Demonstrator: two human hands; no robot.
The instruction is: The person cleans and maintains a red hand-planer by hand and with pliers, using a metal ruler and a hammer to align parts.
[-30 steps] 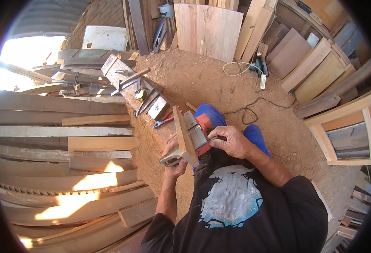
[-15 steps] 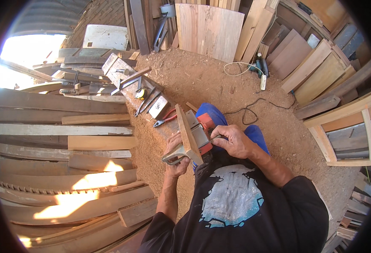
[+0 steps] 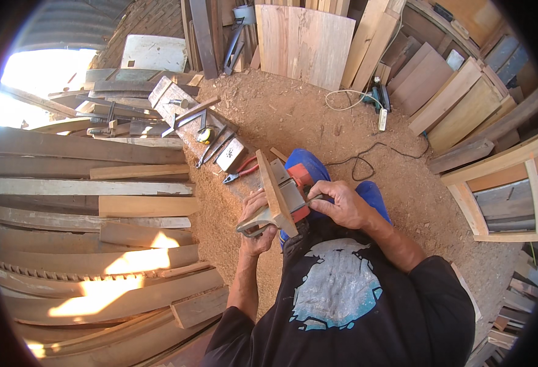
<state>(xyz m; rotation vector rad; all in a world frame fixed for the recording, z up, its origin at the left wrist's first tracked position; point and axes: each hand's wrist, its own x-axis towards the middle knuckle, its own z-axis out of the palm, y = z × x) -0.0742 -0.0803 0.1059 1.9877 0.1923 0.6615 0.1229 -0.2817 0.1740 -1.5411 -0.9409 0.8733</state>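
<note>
A red electric planer (image 3: 304, 177) lies in my lap with its flat metal sole (image 3: 292, 199) facing up. Along the sole's left side stands a narrow wooden strip (image 3: 271, 188) on edge. My left hand (image 3: 256, 238) is closed round a grey metal piece (image 3: 254, 224) with a looped end, pressed against the strip's near end; some of its fingers are hidden behind it. At the planer's right edge, the thumb and forefinger of my right hand (image 3: 341, 207) pinch a small thin metal part (image 3: 315, 199), mostly covered by the fingers.
A low bench (image 3: 186, 122) ahead-left bears a hammer, a square, a tape measure (image 3: 204, 135) and red-handled pliers (image 3: 242, 172). Stacked planks (image 3: 85, 188) fill the left. A green power tool (image 3: 376, 96) and black cord (image 3: 357, 160) lie on the sawdust floor; boards lean behind.
The planer and wooden strip have shifted very slightly to the right, both hands with them. Both hands keep their grip.
</note>
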